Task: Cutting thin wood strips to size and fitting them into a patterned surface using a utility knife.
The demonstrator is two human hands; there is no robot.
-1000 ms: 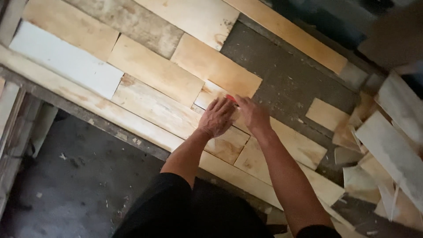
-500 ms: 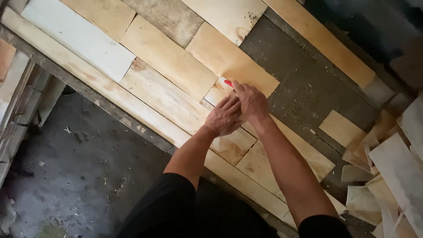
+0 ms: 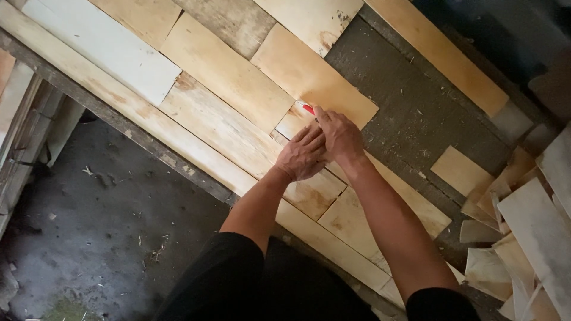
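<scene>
Right hand (image 3: 340, 138) is curled around a small red tool (image 3: 308, 109), tip poking out far-left of the fingers, on the thin wood sheet (image 3: 309, 77). Left hand (image 3: 302, 156) lies flat beside it on the tabletop (image 3: 416, 113).

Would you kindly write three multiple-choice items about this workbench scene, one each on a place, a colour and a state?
1. Where does the heap of loose wood pieces lie?
A. right edge
B. on the floor
C. top left

2. What colour is the small tool at the right hand?
A. blue
B. red
C. green

3. How are the two hands placed?
A. far apart
B. both lifted in the air
C. close together on the wood sheets

Key: 1 A, the heap fills the right edge. 2 B, a red tip shows at the fingertips. 3 C, the left hand lies against the right.
</scene>
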